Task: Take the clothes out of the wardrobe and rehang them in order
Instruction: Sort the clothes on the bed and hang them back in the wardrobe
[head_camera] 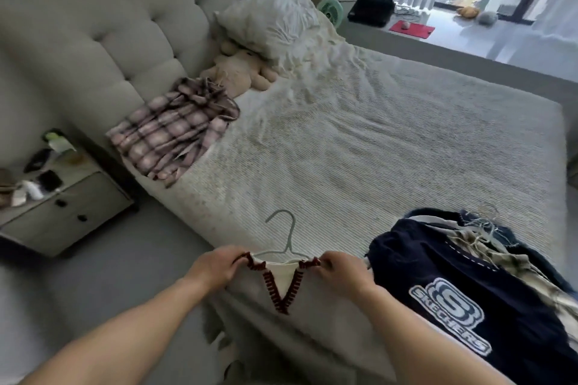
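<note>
- Both forearms reach in from the bottom edge, elbows cut off by the frame.
- The left hand [215, 266] has its fingers [233, 255] curled round the left shoulder of a cream V-neck top [286, 280]; the fingertips themselves are tucked under the fabric and hard to make out.
- The right hand [341, 272] pinches the other shoulder of the top, fingers bunched tight on the trim.
- Between the two sets of fingers sits a pale wire hanger [283, 241], its hook rising just beyond them over the bed [375, 150]; its arms are mostly hidden inside the neckline.
- The top is cream with a dark red stitched edge along the V; its lower body drapes over the near side of the bed and runs out of sight between the arms.
- Just right of the right-hand fingers lies a pile of clothes [469, 291], topped by a navy garment with a light printed logo; a plaid piece and more hangers poke out behind it, tangled and unclear.
- Well beyond the left-hand fingers, a pink checked cloth [175, 131] lies by the headboard, a plush toy [240, 72] and a pillow [272, 22] past it.
- Far left of the fingers, a nightstand [62, 206] carries small blurred items.
</note>
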